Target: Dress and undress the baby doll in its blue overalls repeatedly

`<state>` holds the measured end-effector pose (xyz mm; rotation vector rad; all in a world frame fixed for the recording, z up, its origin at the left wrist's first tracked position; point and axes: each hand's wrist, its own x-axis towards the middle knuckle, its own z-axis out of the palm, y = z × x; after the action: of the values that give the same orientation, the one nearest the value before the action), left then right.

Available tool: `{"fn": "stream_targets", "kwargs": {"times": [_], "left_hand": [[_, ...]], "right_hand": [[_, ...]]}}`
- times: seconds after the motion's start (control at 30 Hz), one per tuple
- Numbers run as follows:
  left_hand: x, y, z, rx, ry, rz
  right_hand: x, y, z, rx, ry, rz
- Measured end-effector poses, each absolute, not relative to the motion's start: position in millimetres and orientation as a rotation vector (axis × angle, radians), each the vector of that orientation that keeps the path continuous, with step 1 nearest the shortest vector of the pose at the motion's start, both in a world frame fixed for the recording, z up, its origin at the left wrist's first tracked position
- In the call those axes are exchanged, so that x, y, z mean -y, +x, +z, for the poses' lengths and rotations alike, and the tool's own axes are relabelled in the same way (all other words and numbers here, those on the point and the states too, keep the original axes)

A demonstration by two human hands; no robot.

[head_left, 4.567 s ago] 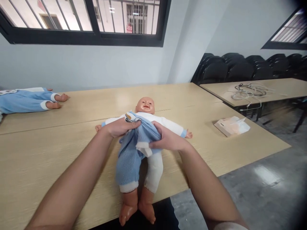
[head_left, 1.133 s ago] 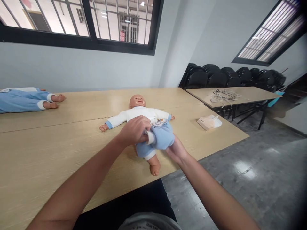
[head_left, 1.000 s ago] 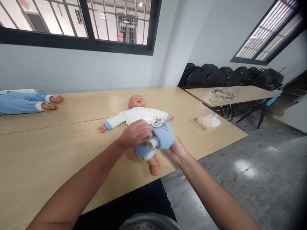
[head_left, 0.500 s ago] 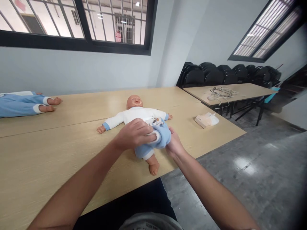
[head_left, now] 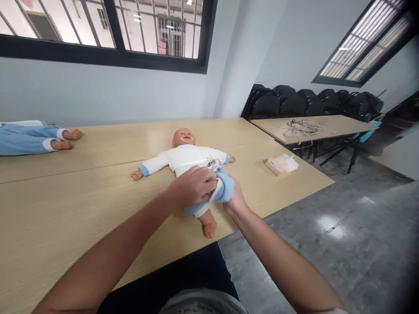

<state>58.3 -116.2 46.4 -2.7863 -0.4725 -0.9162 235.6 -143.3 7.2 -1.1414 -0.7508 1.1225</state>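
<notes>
While hands touch blue trousers, left pinching, right's grip hidden, a table stands below a window.

I'm remotely viewing a doll lying on the worktop, another doll to its left, a tissue pack to its right, and cables lying on a second worktop beyond, before stacked chairs.

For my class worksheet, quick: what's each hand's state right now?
Left hand: closed, holding the blue trousers.
Right hand: against them, partly hidden; grip unclear.
</notes>
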Motion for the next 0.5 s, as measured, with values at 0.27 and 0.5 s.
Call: {"fn": "stream_targets", "kwargs": {"times": [0.27,0.5], "left_hand": [[116,59,50,0.690,-2.944,-0.995],[115,57,52,0.767,-3.025,-1.061]], "right_hand": [[151,248,-5,0.937,-1.060,1.101],[138,255,-19,0.771,-1.041,1.098]]}}
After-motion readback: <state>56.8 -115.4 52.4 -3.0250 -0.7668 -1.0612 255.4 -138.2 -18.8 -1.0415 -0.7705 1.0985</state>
